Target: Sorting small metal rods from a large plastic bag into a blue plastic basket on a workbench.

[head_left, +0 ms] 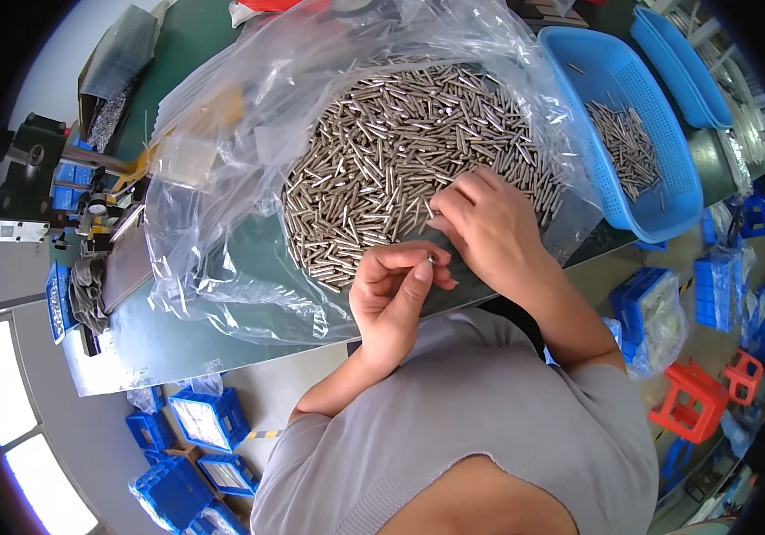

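Observation:
A large heap of small metal pins (382, 160) lies spread on a clear plastic bag (249, 116) on the green tabletop. My left hand (396, 290) is at the heap's near edge, its thumb and fingers closed on a small metal pin (432, 259) seen nearly end-on. Just to the right and a little farther, my right hand (485, 218) reaches over the pins with bent fingers pinched together. A pin shows at its fingertips, partly hidden by the fingers. On the right stands a blue perforated basket (614, 80) with a smaller pile of similar pins (625, 147) inside.
Another blue basket (681, 67) stands beyond the first. At the left is a dark machine fixture (39, 165), with a box (115, 80) of small parts behind it. Blue crates (208, 417) and red stools (692, 401) stand on the floor below the table edge.

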A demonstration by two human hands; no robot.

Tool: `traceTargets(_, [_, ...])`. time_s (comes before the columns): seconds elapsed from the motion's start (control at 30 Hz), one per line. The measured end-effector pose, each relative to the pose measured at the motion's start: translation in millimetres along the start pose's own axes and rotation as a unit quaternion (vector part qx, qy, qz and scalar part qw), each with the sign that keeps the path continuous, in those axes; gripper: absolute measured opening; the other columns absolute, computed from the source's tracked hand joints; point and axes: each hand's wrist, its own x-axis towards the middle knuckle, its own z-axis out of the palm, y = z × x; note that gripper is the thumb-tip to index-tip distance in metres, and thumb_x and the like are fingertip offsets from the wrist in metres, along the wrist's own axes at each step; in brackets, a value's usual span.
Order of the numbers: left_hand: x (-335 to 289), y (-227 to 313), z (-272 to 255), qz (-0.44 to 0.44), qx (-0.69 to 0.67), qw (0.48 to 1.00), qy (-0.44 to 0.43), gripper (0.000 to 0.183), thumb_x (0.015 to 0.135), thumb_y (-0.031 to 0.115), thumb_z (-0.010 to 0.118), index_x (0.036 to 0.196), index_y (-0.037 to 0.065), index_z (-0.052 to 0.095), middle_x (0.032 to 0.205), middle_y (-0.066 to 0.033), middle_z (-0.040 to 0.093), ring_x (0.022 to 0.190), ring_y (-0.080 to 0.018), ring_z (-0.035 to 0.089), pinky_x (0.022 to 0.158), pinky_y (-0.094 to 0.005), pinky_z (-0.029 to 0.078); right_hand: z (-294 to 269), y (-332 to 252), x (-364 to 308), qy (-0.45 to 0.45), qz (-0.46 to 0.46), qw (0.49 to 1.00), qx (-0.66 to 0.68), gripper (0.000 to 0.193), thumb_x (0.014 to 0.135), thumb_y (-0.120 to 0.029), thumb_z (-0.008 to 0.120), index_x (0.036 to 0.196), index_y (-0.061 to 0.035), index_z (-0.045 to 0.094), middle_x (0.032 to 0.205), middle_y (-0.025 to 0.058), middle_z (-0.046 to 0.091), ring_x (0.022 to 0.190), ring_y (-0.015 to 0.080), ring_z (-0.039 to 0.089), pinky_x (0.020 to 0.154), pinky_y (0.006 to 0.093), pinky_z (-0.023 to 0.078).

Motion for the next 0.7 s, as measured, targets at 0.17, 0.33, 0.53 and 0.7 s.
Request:
traceTargets(0.17, [1.1,0.4,0.1,0.003,-0.005,1.0,0.001,0.008,0.094,-0.002,0.051,0.101,-0.003,0.05,0.102,-0.018,0.061,0.082,-0.0153,0.061,0.074,-0.031,0.056,-7.5,0.5,-10.5,-0.008,-0.019,0.998,0.062,0.012,0.073,-0.012,0.07,0.077,-0.0068,0.06,0.076,0.0056,0.057,0.075,0.0252,0.059,0.064,0.036,0.048])
traceTargets(0.33, [2.6,0.4,-0.4,-0.006,-0.006,1.0,-0.002,0.008,0.094,-0.002,0.051,0.102,-0.003,0.05,0.104,-0.0179,0.061,0.083,-0.0163,0.062,0.074,-0.0314,0.057,-23.6,1.0,-14.1,0.092,0.032,0.96,0.261,0.013,0.075,0.001,0.07,0.087,-0.0025,0.065,0.082,0.0075,0.066,0.07,0.0219,0.063,0.061,0.0306,0.05])
traceTargets(0.53, [1.1,-0.3,1.1,-0.007,0.002,1.0,0.007,0.009,0.093,-0.003,0.051,0.102,-0.003,0.049,0.104,-0.0181,0.061,0.083,-0.0177,0.063,0.074,-0.0321,0.057,-27.9,-6.3,-23.8,0.014,0.125,0.871,0.475,0.008,0.083,0.005,0.063,0.09,0.0023,0.063,0.088,0.008,0.066,0.081,0.013,0.063,0.072,0.0245,0.049])
traceTargets(0.7, [1.6,-0.6,1.3,-0.003,0.005,1.0,-0.003,0.009,0.093,-0.003,0.051,0.102,-0.003,0.049,0.104,-0.0183,0.061,0.083,-0.0184,0.063,0.074,-0.0323,0.056,-25.5,-9.4,-24.8,0.003,0.15,0.861,0.486,0.007,0.083,0.004,0.064,0.089,0.0011,0.063,0.087,0.0068,0.065,0.08,0.0112,0.062,0.07,0.0237,0.049])
